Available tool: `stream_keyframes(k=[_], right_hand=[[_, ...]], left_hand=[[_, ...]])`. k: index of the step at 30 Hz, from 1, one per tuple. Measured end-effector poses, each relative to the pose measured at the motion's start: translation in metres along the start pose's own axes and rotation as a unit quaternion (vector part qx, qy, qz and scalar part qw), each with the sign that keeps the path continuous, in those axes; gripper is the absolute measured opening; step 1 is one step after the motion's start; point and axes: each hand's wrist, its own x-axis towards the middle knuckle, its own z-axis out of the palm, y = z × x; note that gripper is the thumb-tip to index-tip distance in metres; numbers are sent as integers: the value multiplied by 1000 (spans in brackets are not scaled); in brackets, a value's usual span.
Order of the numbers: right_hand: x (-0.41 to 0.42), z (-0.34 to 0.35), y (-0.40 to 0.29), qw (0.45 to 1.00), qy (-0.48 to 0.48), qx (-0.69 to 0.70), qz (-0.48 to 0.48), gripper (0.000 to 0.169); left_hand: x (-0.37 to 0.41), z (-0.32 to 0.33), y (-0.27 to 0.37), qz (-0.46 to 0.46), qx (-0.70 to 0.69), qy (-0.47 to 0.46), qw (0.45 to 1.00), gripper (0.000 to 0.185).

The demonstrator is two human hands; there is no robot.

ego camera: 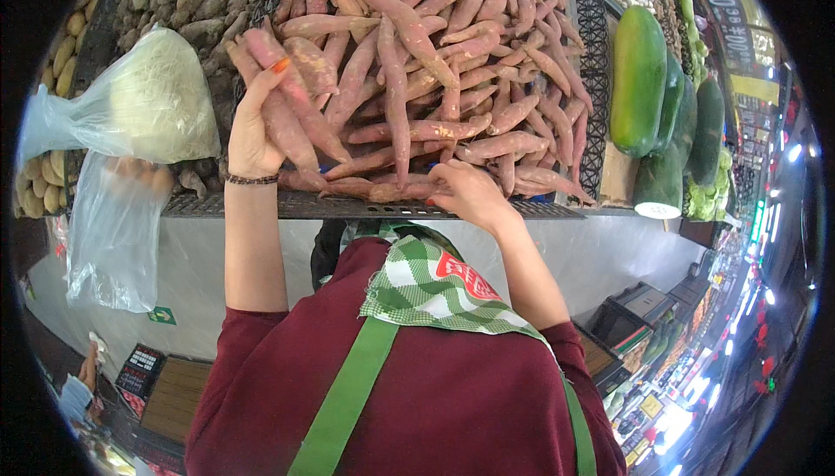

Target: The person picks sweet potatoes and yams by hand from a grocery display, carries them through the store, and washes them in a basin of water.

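My left hand (256, 130) is wrapped around a few sweet potatoes (290, 131), its thumb lying across them at the left side of the heap. My right hand (476, 195) reaches to the heap's front edge. Its fingers and thumb close about the end of a reddish sweet potato (398, 193) lying along the front row; the fingertips are partly hidden. A large heap of sweet potatoes (417, 78), long and pinkish, fills the display in front of me. The black plastic rim (365, 208) of the display runs just below both hands.
Left of the heap lie brown taro-like tubers (209, 3), a tied bag of pale shreds (156, 94) and a clear bag (114, 241) hanging over the edge. A black mesh divider (590, 84) separates the heap from large green wax gourds (639, 81). Another person's leg (88, 371) shows at lower left.
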Motion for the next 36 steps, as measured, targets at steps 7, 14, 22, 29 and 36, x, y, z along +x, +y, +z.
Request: stream_keyframes(k=[7,14,22,29,36], right_hand=[[-19,-64,-3,997,-48,55,19,13],[-82,-120,108,953,141,218,158,15],[-2,-59,44,936,308,-165,-44,36],[84,16,20,831,151,-444,-300,43],[148,-65,24,868,116,-412,-252,25]], left_hand=[[-6,-20,2,32,-4,29,999,50],[-5,-27,-2,41,-1,5,999,43],[-26,10,-18,63,33,37,997,34],[-26,0,-22,40,33,28,998,53],[-43,-13,-20,50,38,23,998,47]])
